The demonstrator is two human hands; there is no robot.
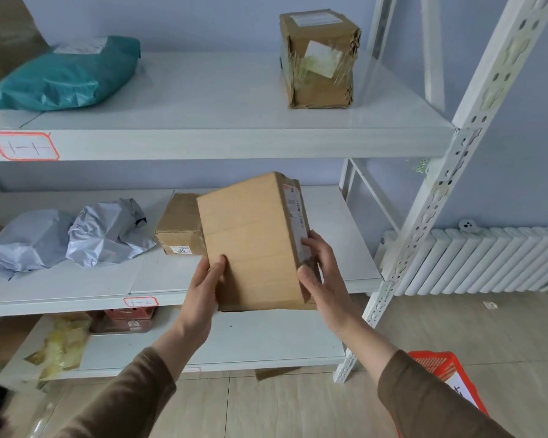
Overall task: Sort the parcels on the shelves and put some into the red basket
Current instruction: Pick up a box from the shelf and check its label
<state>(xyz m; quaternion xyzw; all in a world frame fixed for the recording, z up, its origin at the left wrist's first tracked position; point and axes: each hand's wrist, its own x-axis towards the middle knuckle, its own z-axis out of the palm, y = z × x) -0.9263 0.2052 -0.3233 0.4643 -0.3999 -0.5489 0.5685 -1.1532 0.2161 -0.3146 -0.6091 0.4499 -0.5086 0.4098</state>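
- A plain brown rectangular cardboard box (253,245) was held up in front of the middle shelf (76,286) of a white metal shelving rack, tilted, with its broad blank face toward the camera and a white printed label along its right side.
- The left hand (203,289) gripped the box's lower left edge, thumb pressed flat on the front face; the other fingers were hidden behind the box.
- The right hand (321,273) gripped the lower right corner, thumb on the front edge and fingers curled together round the labelled side.
- Both arms wore brown sleeves.
- Behind the held box, a smaller brown cardboard carton (179,226) sat on the middle shelf, just beside two crumpled grey plastic mailer bags (67,238).
- On the top shelf (203,99) lay a teal plastic mailer bag (64,77) at the left and a battered, tape-wrapped brown cardboard box (320,58) at the right, well apart.
- A red plastic basket (446,371) stood on the tiled floor at the lower right, partly hidden by the right sleeve.
- A white ribbed radiator (487,260) lined the wall to the right.
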